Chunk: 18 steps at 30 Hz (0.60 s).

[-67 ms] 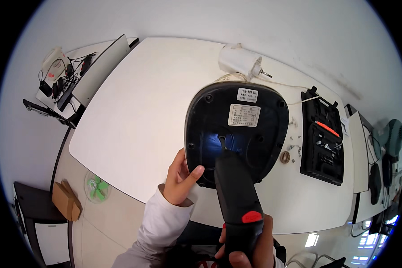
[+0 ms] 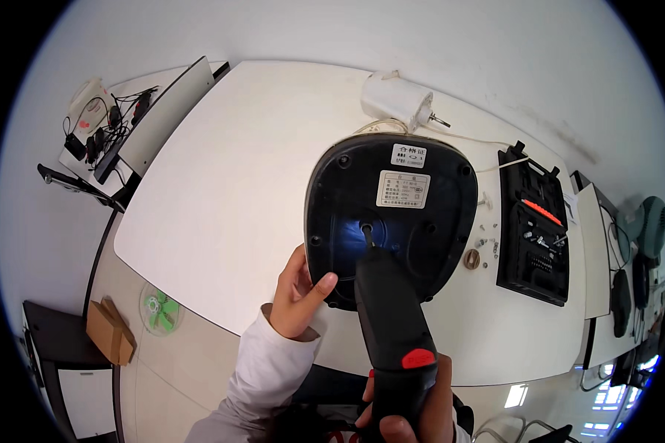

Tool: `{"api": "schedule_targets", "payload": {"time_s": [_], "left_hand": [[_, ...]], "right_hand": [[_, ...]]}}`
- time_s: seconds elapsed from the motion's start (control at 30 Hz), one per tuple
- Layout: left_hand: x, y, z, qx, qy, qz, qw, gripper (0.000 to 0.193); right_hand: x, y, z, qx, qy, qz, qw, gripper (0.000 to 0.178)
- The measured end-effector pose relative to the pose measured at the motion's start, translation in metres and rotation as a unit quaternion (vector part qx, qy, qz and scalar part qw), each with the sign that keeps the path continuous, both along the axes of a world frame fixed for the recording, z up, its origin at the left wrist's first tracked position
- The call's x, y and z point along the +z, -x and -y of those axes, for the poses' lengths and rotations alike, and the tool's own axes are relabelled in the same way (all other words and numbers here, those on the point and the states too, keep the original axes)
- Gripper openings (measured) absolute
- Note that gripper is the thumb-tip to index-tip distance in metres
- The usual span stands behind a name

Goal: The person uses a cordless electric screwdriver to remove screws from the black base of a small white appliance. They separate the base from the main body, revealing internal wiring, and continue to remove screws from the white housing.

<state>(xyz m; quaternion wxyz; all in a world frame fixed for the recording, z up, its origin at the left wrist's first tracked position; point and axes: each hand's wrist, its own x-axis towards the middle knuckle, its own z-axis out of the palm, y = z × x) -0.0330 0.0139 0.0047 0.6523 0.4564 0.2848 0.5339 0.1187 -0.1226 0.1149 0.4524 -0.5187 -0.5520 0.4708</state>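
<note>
A black fan base [image 2: 440, 255], rounded and with two pale labels, is held tilted up so its underside faces me. My left hand [image 2: 301, 299] grips its lower left edge, thumb on the underside and the other fingers behind it. In my right hand [image 2: 434, 402] is a black cordless screwdriver [image 2: 393, 310] with a red patch. Its bit reaches into the recessed hole near the middle of the base, where its light makes a bluish glow. The bit's very tip is hidden in the hole. Behind the base lies a white fan motor [image 2: 395, 102] with a metal shaft and a cord.
An open black tool case [image 2: 536, 251] with bits and an orange-red tool lies at the right of the white table [image 2: 214, 184]. Several small screws and a brown ring [image 2: 471, 259] lie beside it. A green fan blade [image 2: 159, 311] and a cardboard box [image 2: 111, 332] are on the floor.
</note>
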Motion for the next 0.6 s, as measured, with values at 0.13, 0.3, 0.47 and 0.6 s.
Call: {"api": "schedule_targets", "payload": {"time_s": [0.13, 0.3, 0.47, 0.6], "left_hand": [[-0.002, -0.001, -0.001, 0.004, -0.01, -0.001, 1.0, 0.048], [-0.001, -0.001, -0.001, 0.002, -0.003, 0.001, 1.0, 0.048], [-0.001, -0.001, -0.001, 0.005, -0.012, -0.011, 1.0, 0.048], [-0.002, -0.001, -0.001, 0.002, -0.007, -0.004, 1.0, 0.048]], "right_hand": [[-0.003, -0.004, 0.0, 0.016, -0.039, 0.058, 0.997, 0.069], [-0.009, -0.005, 0.0, 0.017, -0.052, 0.07, 0.996, 0.068], [-0.004, -0.006, 0.002, 0.022, -0.005, 0.025, 0.999, 0.068], [-0.009, -0.006, 0.001, 0.025, -0.053, 0.075, 0.996, 0.069]]}}
